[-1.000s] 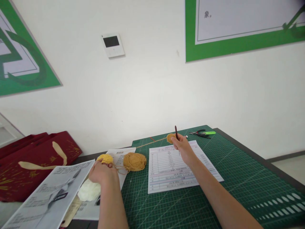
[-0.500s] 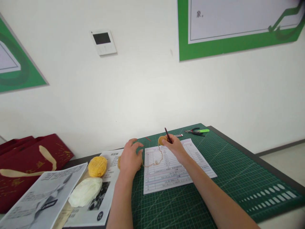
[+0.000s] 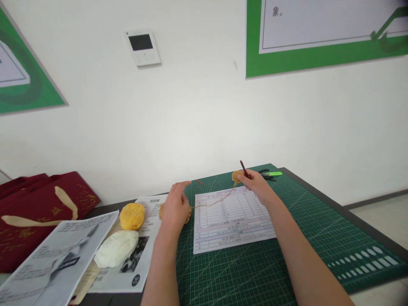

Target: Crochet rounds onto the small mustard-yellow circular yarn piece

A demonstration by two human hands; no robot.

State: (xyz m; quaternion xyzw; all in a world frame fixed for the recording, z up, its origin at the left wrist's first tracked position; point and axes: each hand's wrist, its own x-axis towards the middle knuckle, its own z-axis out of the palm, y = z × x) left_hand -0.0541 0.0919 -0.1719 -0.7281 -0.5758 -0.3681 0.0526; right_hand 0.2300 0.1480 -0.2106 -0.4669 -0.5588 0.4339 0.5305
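My right hand (image 3: pixel 258 185) is closed around a dark crochet hook (image 3: pixel 244 168) and a small round tan crocheted piece (image 3: pixel 236 176), held above the far edge of a printed sheet (image 3: pixel 229 225). From the piece a strand of tan yarn (image 3: pixel 212 205) runs left across the sheet to a tan yarn ball (image 3: pixel 188 216). My left hand (image 3: pixel 177 206) is over that ball and hides much of it; its fingers reach forward, apart from the thumb. Whether the palm touches the ball is hidden.
A green cutting mat (image 3: pixel 229 276) covers the table's right side, with pliers (image 3: pixel 266 176) and a light-green-handled tool (image 3: pixel 274 173) at the back. Leftward are a yellow yarn ball (image 3: pixel 132 216), a white ball (image 3: pixel 117 248), printed papers (image 3: pixel 60 255) and a red bag (image 3: pixel 38 208). A wall stands behind.
My right hand has moved right with the hook and crocheted piece, drawing the yarn strand straighter. My left hand stays by the tan ball. The view has shifted slightly.
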